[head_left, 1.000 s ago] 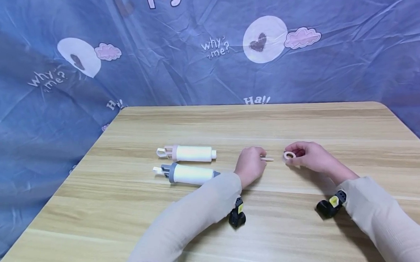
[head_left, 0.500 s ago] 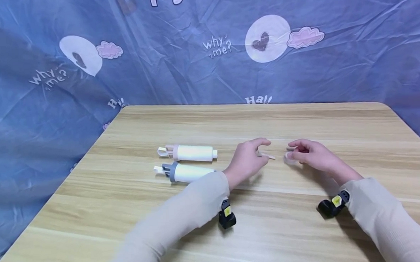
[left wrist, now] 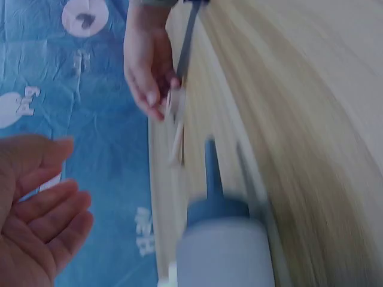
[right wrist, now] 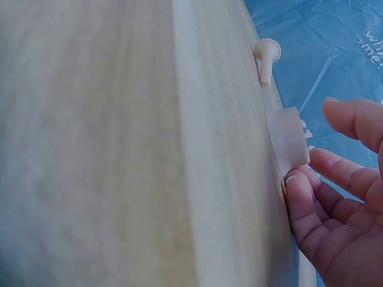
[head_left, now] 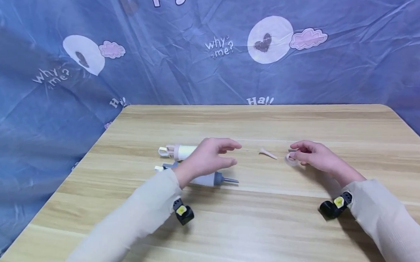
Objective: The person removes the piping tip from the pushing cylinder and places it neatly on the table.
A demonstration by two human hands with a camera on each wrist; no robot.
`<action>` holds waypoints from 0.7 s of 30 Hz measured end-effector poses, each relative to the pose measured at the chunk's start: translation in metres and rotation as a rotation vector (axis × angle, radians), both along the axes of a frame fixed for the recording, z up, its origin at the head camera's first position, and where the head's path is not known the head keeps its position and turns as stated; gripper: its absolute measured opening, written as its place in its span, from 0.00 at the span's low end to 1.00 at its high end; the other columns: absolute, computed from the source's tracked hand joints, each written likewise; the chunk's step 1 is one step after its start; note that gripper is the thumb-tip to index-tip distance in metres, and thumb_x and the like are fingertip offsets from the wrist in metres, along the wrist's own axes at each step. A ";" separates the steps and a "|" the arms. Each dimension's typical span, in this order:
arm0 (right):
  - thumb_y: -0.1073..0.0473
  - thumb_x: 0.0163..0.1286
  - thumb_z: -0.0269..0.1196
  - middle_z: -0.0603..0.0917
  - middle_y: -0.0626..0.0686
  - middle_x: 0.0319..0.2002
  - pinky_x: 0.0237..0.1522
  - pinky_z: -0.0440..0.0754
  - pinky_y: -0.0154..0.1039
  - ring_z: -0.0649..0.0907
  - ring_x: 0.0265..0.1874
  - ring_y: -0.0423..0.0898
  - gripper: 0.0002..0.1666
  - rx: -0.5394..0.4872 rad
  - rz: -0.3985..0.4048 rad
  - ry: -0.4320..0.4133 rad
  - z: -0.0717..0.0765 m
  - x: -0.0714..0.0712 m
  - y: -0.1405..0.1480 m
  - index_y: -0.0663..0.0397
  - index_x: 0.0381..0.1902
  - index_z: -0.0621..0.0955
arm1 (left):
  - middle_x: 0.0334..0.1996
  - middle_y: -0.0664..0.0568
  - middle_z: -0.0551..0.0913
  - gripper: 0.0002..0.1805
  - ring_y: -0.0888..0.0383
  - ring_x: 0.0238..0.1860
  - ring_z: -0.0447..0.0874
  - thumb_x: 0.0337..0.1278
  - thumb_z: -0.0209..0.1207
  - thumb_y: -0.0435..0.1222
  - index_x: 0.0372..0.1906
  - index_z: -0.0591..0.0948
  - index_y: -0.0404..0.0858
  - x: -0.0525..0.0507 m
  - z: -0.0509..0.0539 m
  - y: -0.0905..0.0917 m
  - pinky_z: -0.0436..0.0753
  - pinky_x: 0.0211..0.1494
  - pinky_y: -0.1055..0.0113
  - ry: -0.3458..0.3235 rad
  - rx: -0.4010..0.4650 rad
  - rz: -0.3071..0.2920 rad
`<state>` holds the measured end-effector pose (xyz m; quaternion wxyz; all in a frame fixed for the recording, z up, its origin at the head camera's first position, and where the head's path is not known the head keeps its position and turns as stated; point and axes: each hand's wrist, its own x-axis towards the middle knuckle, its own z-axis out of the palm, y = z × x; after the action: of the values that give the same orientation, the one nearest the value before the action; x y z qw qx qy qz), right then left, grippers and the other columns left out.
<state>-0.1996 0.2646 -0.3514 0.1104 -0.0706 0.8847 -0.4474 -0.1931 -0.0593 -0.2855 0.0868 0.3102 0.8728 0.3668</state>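
Note:
My left hand (head_left: 207, 157) hovers with loosely spread fingers above two white cylinders, holding nothing. The nearer cylinder (head_left: 206, 180) has a grey collar and a thin grey nozzle (head_left: 230, 180); it looks blurred and close in the left wrist view. Behind it lies the other cylinder (head_left: 187, 151), with a pale pink collar and a white loop end, partly covered by the hand. My right hand (head_left: 312, 155) is at a short pale pink ring (right wrist: 290, 139) on the table; its fingers touch the ring's edge while the thumb stands apart. Between the hands lies a pale pink flared nozzle (head_left: 268, 154).
A small grey piece (head_left: 292, 150) shows beside the right fingers, mostly hidden. The wooden table (head_left: 257, 223) runs back to a blue printed cloth (head_left: 178, 61). Each wrist carries a small black camera (head_left: 183, 212).
My left hand has let go of the pink nozzle and moved left over the cylinders, its fingers spreading. The ring, held up by the right hand earlier, now rests on the table.

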 end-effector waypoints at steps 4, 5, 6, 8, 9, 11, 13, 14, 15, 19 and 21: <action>0.54 0.69 0.56 0.77 0.47 0.37 0.33 0.77 0.30 0.76 0.31 0.35 0.31 -0.035 0.000 -0.007 0.000 0.000 0.003 0.73 0.60 0.65 | 0.53 0.52 0.80 0.23 0.57 0.55 0.77 0.51 0.64 0.36 0.55 0.78 0.40 -0.003 0.002 -0.025 0.73 0.59 0.66 0.032 -0.067 -0.047; 0.54 0.69 0.55 0.77 0.47 0.36 0.33 0.77 0.30 0.76 0.31 0.35 0.31 -0.040 0.000 -0.008 0.000 0.000 0.003 0.73 0.60 0.65 | 0.53 0.51 0.80 0.24 0.56 0.55 0.77 0.51 0.64 0.36 0.56 0.78 0.40 -0.004 0.002 -0.031 0.73 0.60 0.65 0.019 -0.077 -0.059; 0.54 0.69 0.55 0.77 0.46 0.36 0.32 0.77 0.30 0.76 0.31 0.35 0.31 -0.042 -0.001 -0.007 0.001 0.000 0.003 0.73 0.60 0.66 | 0.54 0.51 0.79 0.25 0.56 0.55 0.76 0.50 0.65 0.36 0.57 0.77 0.39 -0.004 0.001 -0.037 0.73 0.60 0.63 0.003 -0.088 -0.071; 0.54 0.69 0.56 0.77 0.46 0.35 0.32 0.76 0.30 0.76 0.30 0.34 0.30 -0.033 -0.004 0.006 0.002 0.000 0.003 0.73 0.59 0.66 | 0.55 0.50 0.78 0.27 0.56 0.56 0.76 0.50 0.65 0.36 0.58 0.76 0.39 -0.004 -0.002 -0.048 0.72 0.61 0.62 -0.028 -0.110 -0.088; 0.54 0.68 0.56 0.77 0.46 0.35 0.31 0.76 0.31 0.75 0.30 0.34 0.30 -0.023 -0.008 0.022 0.002 0.000 0.003 0.73 0.59 0.67 | 0.56 0.50 0.78 0.28 0.55 0.57 0.76 0.50 0.66 0.36 0.59 0.75 0.39 -0.004 -0.003 -0.053 0.71 0.61 0.62 -0.045 -0.122 -0.086; 0.54 0.68 0.56 0.76 0.47 0.34 0.30 0.76 0.31 0.74 0.29 0.34 0.29 0.011 -0.024 0.065 0.003 0.001 0.001 0.72 0.57 0.69 | 0.56 0.50 0.78 0.28 0.55 0.58 0.75 0.49 0.66 0.37 0.59 0.75 0.39 -0.002 -0.006 -0.061 0.71 0.62 0.60 -0.059 -0.146 -0.075; 0.54 0.68 0.57 0.76 0.49 0.34 0.29 0.75 0.31 0.73 0.29 0.34 0.27 0.048 -0.046 0.112 0.005 0.001 0.000 0.70 0.56 0.71 | 0.56 0.50 0.78 0.28 0.54 0.58 0.74 0.48 0.66 0.36 0.58 0.76 0.40 -0.001 -0.009 -0.067 0.70 0.62 0.60 -0.041 -0.171 -0.061; 0.53 0.68 0.57 0.77 0.50 0.34 0.29 0.75 0.30 0.73 0.29 0.34 0.26 0.065 -0.057 0.134 0.006 0.002 -0.001 0.69 0.55 0.72 | 0.56 0.49 0.78 0.28 0.53 0.59 0.73 0.48 0.66 0.36 0.58 0.76 0.39 0.000 -0.011 -0.069 0.70 0.63 0.59 -0.028 -0.184 -0.057; 0.53 0.68 0.57 0.77 0.50 0.35 0.30 0.74 0.30 0.73 0.30 0.34 0.26 0.078 -0.068 0.151 0.007 0.002 -0.001 0.69 0.54 0.72 | 0.56 0.49 0.78 0.28 0.52 0.59 0.73 0.47 0.67 0.36 0.57 0.76 0.40 0.000 -0.013 -0.070 0.69 0.63 0.58 -0.015 -0.197 -0.055; 0.52 0.68 0.57 0.77 0.52 0.35 0.31 0.72 0.28 0.72 0.31 0.35 0.25 0.093 -0.094 0.186 0.009 0.003 -0.004 0.66 0.54 0.74 | 0.55 0.49 0.78 0.27 0.50 0.59 0.73 0.45 0.67 0.37 0.56 0.78 0.39 0.002 -0.020 -0.072 0.70 0.62 0.57 0.039 -0.250 -0.080; 0.51 0.68 0.56 0.77 0.51 0.35 0.31 0.72 0.28 0.72 0.31 0.35 0.25 0.083 -0.103 0.204 0.009 0.004 -0.005 0.66 0.54 0.74 | 0.55 0.49 0.79 0.26 0.51 0.58 0.74 0.45 0.67 0.37 0.55 0.78 0.39 0.002 -0.024 -0.072 0.71 0.61 0.57 0.071 -0.277 -0.103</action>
<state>-0.1958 0.2596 -0.3428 -0.0003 -0.0655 0.9116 -0.4057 -0.1912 -0.1315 -0.3094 0.1163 0.3522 0.9006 0.2266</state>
